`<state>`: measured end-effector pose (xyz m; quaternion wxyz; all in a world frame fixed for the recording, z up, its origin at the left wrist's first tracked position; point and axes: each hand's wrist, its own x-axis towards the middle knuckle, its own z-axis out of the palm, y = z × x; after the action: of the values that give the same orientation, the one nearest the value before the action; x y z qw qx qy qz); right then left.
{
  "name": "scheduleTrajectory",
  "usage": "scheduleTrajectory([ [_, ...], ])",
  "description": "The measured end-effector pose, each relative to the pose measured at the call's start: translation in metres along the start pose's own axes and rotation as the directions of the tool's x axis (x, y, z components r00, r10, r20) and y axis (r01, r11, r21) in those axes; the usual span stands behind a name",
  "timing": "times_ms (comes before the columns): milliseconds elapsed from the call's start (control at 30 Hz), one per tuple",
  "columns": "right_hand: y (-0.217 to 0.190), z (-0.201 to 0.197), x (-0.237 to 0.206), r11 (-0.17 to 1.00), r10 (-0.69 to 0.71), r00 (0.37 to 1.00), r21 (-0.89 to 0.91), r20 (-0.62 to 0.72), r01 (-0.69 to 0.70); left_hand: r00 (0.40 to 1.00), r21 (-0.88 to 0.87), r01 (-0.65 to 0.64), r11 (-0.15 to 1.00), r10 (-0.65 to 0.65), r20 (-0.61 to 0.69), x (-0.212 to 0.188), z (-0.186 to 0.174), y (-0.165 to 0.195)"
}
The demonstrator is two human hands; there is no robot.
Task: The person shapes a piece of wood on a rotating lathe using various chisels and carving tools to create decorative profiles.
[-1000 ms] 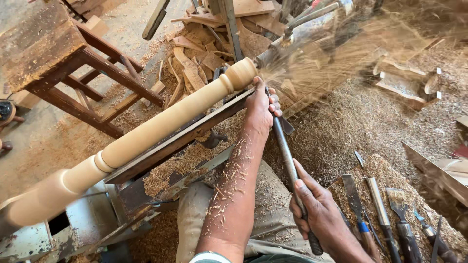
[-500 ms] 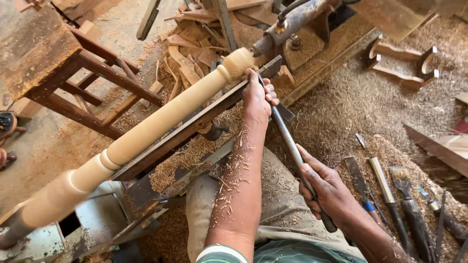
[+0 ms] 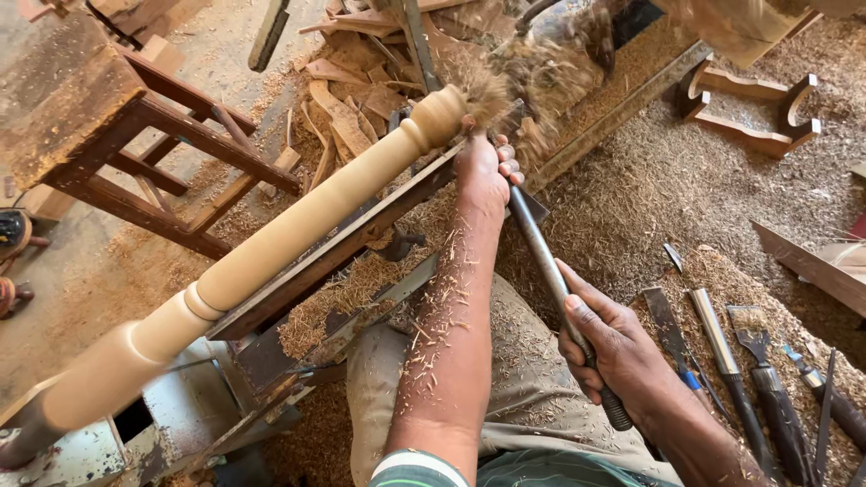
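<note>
My left hand [image 3: 483, 171] is pinning the long steel turning gouge [image 3: 550, 271] near its tip; my right hand [image 3: 613, 347] is wrapping its handle. Chips are flying off the pale turned wooden spindle [image 3: 298, 234] on the lathe: most looks shaped, the far end seemingly unfinished.

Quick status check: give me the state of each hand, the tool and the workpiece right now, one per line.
Left hand: pressing the tool's front end down by the workpiece.
Right hand: closed around the tool's dark handle.
Long metal turning chisel: held in both hands, tip at the wood.
Pale turned wooden spindle: mounted on the lathe, shavings flying off its far end.
Spare chisels: lying on sawdust.
</note>
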<state>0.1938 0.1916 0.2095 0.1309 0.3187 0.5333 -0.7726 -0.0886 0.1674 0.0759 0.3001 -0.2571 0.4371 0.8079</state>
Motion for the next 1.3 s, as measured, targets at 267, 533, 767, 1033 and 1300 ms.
scheduleTrajectory([
  [267, -0.006, -0.011, 0.002, 0.996, -0.002, 1.000, -0.089, -0.027, -0.001, 0.998, -0.089, 0.015, 0.996, -0.010, 0.057, 0.004, 0.013, 0.004],
  [533, 0.001, -0.023, -0.002, 0.987, -0.012, 0.997, -0.158, 0.077, 0.024, 0.998, -0.074, -0.035, 0.997, 0.031, -0.049, -0.031, -0.006, 0.000],
  [767, 0.001, -0.011, -0.003, 0.988, 0.064, 0.998, -0.142, 0.017, -0.061, 1.000, -0.075, -0.001, 0.997, -0.001, -0.022, -0.034, -0.007, 0.007],
  [1033, -0.007, -0.012, 0.002, 0.995, 0.071, 0.997, -0.067, 0.019, -0.069, 0.999, -0.037, -0.004, 0.999, 0.003, -0.033, -0.021, -0.002, 0.006],
  [1300, -0.009, -0.015, 0.006, 0.999, 0.043, 0.999, -0.013, 0.024, -0.043, 0.999, -0.048, 0.002, 0.999, -0.004, -0.037, 0.000, 0.001, 0.002],
])
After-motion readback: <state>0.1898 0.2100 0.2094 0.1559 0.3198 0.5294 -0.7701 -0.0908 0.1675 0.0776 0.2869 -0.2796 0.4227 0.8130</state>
